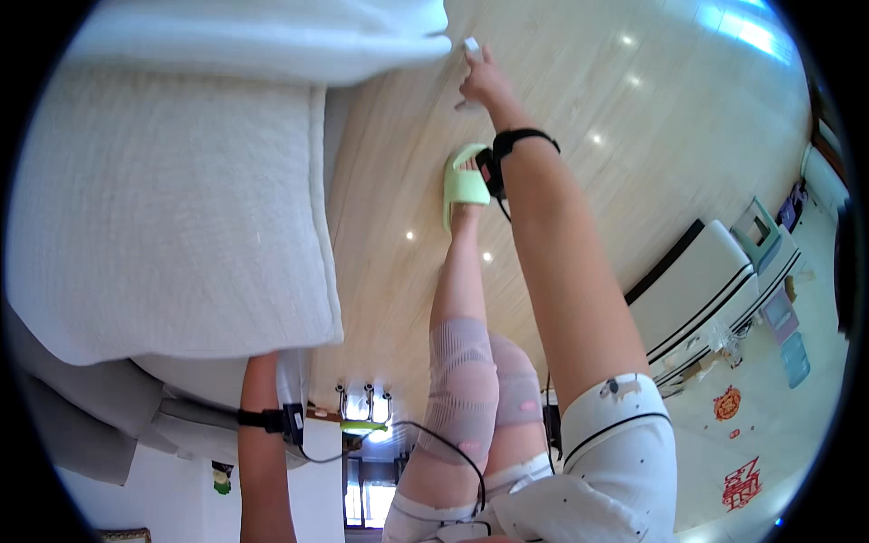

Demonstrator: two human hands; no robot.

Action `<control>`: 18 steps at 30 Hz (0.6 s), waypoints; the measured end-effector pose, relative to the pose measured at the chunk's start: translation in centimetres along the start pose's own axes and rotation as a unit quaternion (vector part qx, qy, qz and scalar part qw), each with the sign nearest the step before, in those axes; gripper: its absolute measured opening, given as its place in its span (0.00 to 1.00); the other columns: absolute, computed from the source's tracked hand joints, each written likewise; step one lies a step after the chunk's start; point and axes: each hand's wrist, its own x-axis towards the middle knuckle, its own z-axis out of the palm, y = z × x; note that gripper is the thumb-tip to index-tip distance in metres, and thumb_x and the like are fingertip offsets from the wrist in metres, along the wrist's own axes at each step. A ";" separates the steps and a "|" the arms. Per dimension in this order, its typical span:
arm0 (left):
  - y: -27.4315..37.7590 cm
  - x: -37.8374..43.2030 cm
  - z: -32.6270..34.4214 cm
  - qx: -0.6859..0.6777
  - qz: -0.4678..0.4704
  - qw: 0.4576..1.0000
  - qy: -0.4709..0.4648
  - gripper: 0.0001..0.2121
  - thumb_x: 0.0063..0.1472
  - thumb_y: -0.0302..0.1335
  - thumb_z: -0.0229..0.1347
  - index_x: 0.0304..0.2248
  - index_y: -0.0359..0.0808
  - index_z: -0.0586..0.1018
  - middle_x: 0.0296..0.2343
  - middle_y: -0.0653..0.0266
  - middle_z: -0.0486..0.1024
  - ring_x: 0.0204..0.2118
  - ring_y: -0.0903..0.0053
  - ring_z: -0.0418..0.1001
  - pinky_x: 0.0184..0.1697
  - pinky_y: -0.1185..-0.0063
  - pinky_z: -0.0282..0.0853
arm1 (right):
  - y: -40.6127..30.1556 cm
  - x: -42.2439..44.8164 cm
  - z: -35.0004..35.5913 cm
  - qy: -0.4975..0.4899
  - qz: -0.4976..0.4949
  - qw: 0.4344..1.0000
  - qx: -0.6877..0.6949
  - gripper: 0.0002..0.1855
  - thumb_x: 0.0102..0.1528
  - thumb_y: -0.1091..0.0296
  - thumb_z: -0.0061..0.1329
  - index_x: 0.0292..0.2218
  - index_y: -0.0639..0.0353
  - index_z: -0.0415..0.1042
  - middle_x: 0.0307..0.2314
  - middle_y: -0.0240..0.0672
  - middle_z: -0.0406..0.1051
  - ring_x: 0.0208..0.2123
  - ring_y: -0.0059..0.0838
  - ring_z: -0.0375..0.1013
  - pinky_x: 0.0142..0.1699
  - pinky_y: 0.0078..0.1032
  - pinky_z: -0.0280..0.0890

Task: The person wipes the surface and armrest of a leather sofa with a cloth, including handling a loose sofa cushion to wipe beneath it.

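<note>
My right hand (pixel 486 80) reaches out low over the floor, its fingers bent around a small white object (pixel 471 45). A greyish tip shows on the hand's other side; whether it belongs to the same object I cannot tell. My left forearm (pixel 261 383) passes under the edge of a thick white fabric cover (pixel 176 210), which hides my left hand. Beyond this cover lies a blurred white cloth (pixel 271 37), its right end close to my right hand. Each wrist wears a black strap with a small device and a cable.
Pale wood-look flooring (pixel 394 183) spreads beneath me. My foot stands in a light green slipper (pixel 467 183). Grey upholstery (pixel 75 414) is at the lower left. A white cabinet (pixel 706 261) with loose items on it stands along the right wall. A black cable (pixel 448 441) crosses my legs.
</note>
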 end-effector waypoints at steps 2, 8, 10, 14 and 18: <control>-1.0 -1.0 -2.1 0.016 -0.001 1.000 -0.019 0.36 0.68 0.51 0.36 0.63 0.26 0.51 0.61 0.41 0.49 0.63 0.48 0.47 0.62 0.50 0.40 | -1.6 -1.7 0.9 -0.054 0.060 0.996 -0.024 0.47 0.48 0.68 0.53 0.67 0.45 0.49 0.68 0.36 0.35 0.61 0.37 0.63 0.55 0.36 0.68; -1.2 -0.6 -2.5 0.018 0.001 0.999 -0.027 0.35 0.69 0.49 0.38 0.61 0.25 0.54 0.59 0.41 0.54 0.61 0.48 0.52 0.61 0.52 0.46 | -0.2 -4.5 -0.6 -0.029 0.013 0.997 0.069 0.48 0.46 0.68 0.59 0.64 0.50 0.52 0.68 0.35 0.39 0.52 0.40 0.72 0.50 0.38 0.71; -1.1 -0.1 -2.3 0.016 0.006 1.000 -0.026 0.34 0.69 0.48 0.39 0.61 0.24 0.55 0.58 0.41 0.56 0.60 0.48 0.53 0.60 0.53 0.48 | 0.9 -6.3 -0.8 -0.010 0.003 0.994 0.106 0.47 0.45 0.67 0.60 0.63 0.51 0.53 0.68 0.35 0.40 0.49 0.41 0.74 0.50 0.39 0.71; -1.5 0.8 -2.7 0.027 0.024 0.999 -0.018 0.33 0.69 0.47 0.40 0.59 0.23 0.57 0.56 0.41 0.59 0.59 0.47 0.56 0.59 0.55 0.52 | 2.2 -10.6 -1.7 0.034 -0.018 0.959 0.280 0.44 0.44 0.70 0.58 0.61 0.56 0.57 0.66 0.42 0.45 0.50 0.39 0.73 0.50 0.36 0.71; 0.6 3.6 -1.5 0.028 0.041 0.999 0.007 0.32 0.69 0.45 0.42 0.58 0.22 0.59 0.55 0.41 0.62 0.57 0.47 0.60 0.58 0.56 0.56 | 8.4 -14.8 -0.7 0.221 -0.027 0.909 0.351 0.43 0.45 0.74 0.52 0.63 0.62 0.56 0.64 0.47 0.50 0.38 0.29 0.75 0.46 0.25 0.71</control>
